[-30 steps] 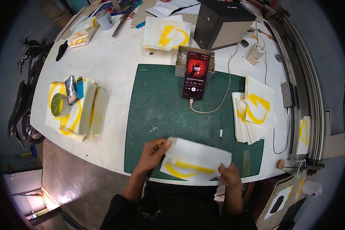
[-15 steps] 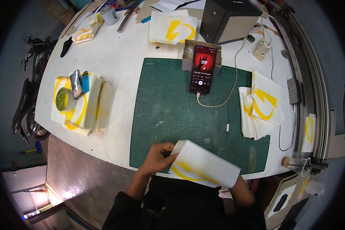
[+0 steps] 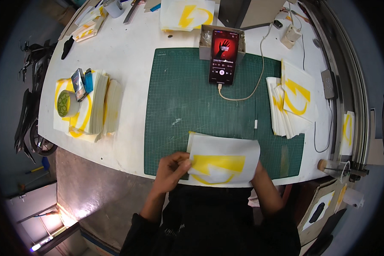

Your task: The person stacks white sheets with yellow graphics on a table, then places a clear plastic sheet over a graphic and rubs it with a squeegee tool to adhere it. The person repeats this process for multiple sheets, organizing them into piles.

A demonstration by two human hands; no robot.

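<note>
At the near edge of the green cutting mat [image 3: 200, 102], I hold white sheets with a yellow printed shape [image 3: 226, 160]. My left hand [image 3: 174, 168] pinches their left edge, thumb on top and fingers curled beneath. At least two layers show at the upper left corner. My right hand [image 3: 259, 171] grips the right edge, where the top sheet curves upward; most of its fingers are hidden behind the paper. A thin cutter-like tool with a white end [image 3: 256, 123] lies on the mat beyond the sheets.
A charging phone [image 3: 223, 57] leans on a small cardboard box [image 3: 205, 45]. Left stands a stack of printed sheets [image 3: 96, 102] bearing a tape roll [image 3: 66, 104] and a blue lighter [image 3: 88, 81]. More printed sheets [image 3: 296, 91] lie fanned at right. A dark speaker-like box [image 3: 260, 15] stands behind.
The sheets have turned from slanting to nearly level and lie flatter, their yellow print more fully in sight. Both hands stay at their edges. The whole view has shifted, scene moving up.
</note>
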